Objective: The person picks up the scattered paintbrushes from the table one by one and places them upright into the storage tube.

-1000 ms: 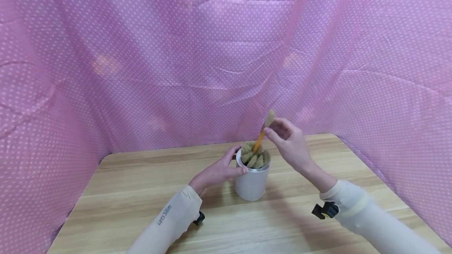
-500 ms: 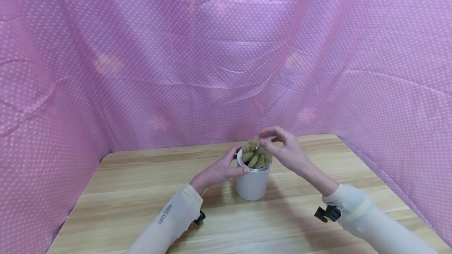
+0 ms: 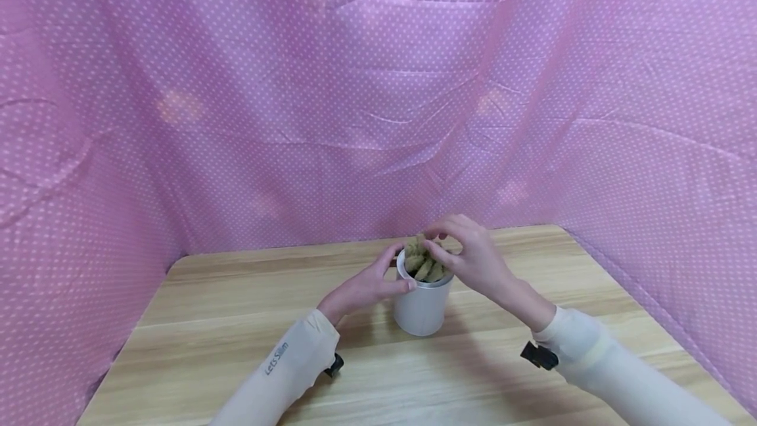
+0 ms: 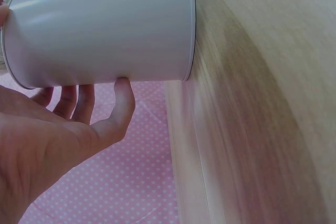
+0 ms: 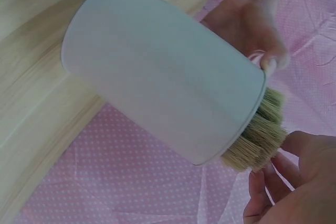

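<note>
A white cylindrical can [image 3: 421,314] stands upright on the table, packed with several brushes [image 3: 424,269] whose tan bristle heads stick out of the top. My left hand [image 3: 361,291] holds the can from its left side, thumb near the front of the rim and fingers around the far side. In the left wrist view those fingers [image 4: 125,98] touch the can wall. Over the opening, my right hand [image 3: 476,258] pinches one bristle head between thumb and fingers. The right wrist view has its fingertips at the bristles [image 5: 257,140]. Brush handles are hidden inside the can.
The light wooden table [image 3: 236,327] extends around the can. A pink dotted curtain [image 3: 331,117] hangs behind it and along both sides. Small black cameras sit at both wrists, the right one [image 3: 539,355] over the table.
My right hand has lowered a brush with an orange handle into the can, so the handle no longer shows. It then shifted slightly left over the bristles. The left hand and can stayed put.
</note>
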### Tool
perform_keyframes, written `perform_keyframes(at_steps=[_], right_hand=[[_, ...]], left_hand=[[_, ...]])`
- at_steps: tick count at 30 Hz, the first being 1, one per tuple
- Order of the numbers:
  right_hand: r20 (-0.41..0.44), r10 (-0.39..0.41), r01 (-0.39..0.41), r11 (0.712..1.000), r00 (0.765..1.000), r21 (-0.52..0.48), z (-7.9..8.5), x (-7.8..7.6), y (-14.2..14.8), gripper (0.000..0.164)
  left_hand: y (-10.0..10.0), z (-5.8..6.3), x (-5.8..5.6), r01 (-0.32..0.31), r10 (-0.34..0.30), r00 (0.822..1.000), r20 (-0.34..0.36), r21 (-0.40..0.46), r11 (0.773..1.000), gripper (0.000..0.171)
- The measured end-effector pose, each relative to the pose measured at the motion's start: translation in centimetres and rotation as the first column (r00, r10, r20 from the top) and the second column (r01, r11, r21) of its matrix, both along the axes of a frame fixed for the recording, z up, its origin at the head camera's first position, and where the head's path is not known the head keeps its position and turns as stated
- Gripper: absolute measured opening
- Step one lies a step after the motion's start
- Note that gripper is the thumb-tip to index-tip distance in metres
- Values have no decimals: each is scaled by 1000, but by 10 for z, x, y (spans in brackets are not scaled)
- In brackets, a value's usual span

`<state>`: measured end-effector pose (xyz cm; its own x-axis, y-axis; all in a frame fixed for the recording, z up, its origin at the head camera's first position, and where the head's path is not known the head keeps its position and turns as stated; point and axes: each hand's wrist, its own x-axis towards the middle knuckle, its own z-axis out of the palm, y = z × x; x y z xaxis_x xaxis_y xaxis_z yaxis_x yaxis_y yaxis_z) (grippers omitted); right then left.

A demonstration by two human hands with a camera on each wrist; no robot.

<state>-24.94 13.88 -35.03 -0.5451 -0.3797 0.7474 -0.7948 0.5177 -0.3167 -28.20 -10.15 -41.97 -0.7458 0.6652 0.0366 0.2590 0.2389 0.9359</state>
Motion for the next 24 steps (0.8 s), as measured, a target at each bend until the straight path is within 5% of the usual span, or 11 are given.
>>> perform_keyframes(at_steps=[9,18,24], right_hand=[[-88,-4,9,998,996,63,-8,-4,3,9],[65,-75,77,996,995,-33,-11,-2,22,12],[199,-230,225,973,952,51,-31,-4,62,16]], left_hand=[[6,-1,1,13,-13,1000,-8,12,1000,82],[-3,0,0,-7,7,1000,-7,-39,999,87],[-38,-4,11,-68,56,996,-62,-213,975,96]])
